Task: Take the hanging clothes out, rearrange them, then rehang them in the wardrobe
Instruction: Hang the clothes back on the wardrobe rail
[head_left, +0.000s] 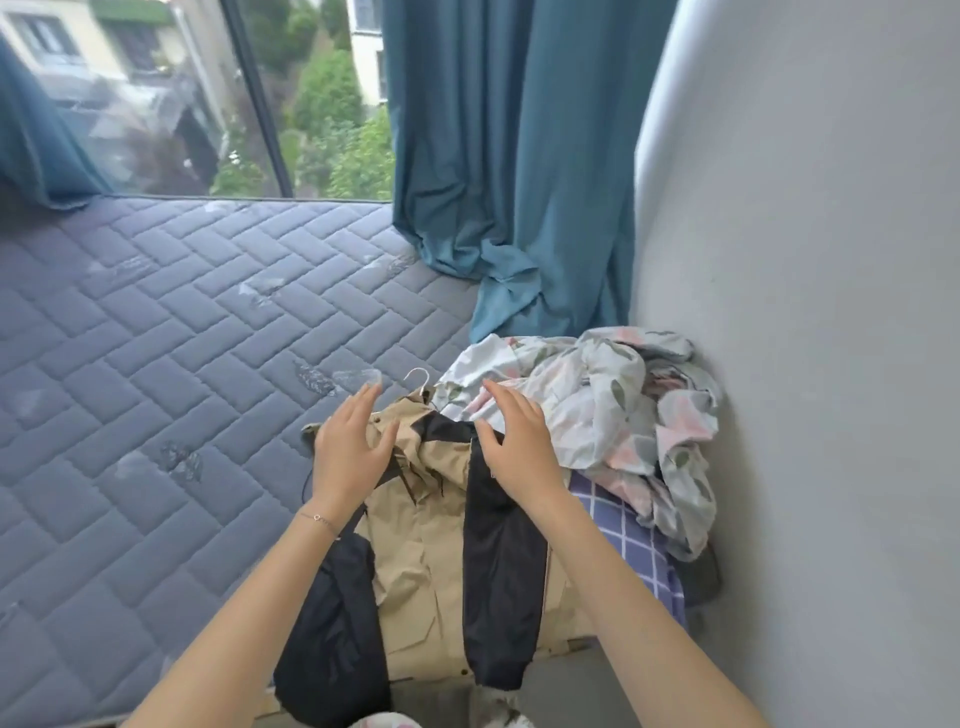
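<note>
A beige jacket with black sleeves (421, 561) lies flat on the grey quilted mattress (156, 364), collar pointing away from me. A white hanger hook (418, 376) sticks out of its collar. My left hand (348, 452) hovers over the left shoulder with fingers spread, holding nothing. Over the right shoulder and the top of the black sleeve is my right hand (517, 441), also with fingers apart and nothing in it. Whether the palms touch the fabric is unclear.
A crumpled floral sheet (623, 405) is piled to the right of the jacket, over a blue checked cloth (628, 540). A grey wall (805, 364) stands close on the right. Teal curtains (509, 182) hang before the window beyond the mattress.
</note>
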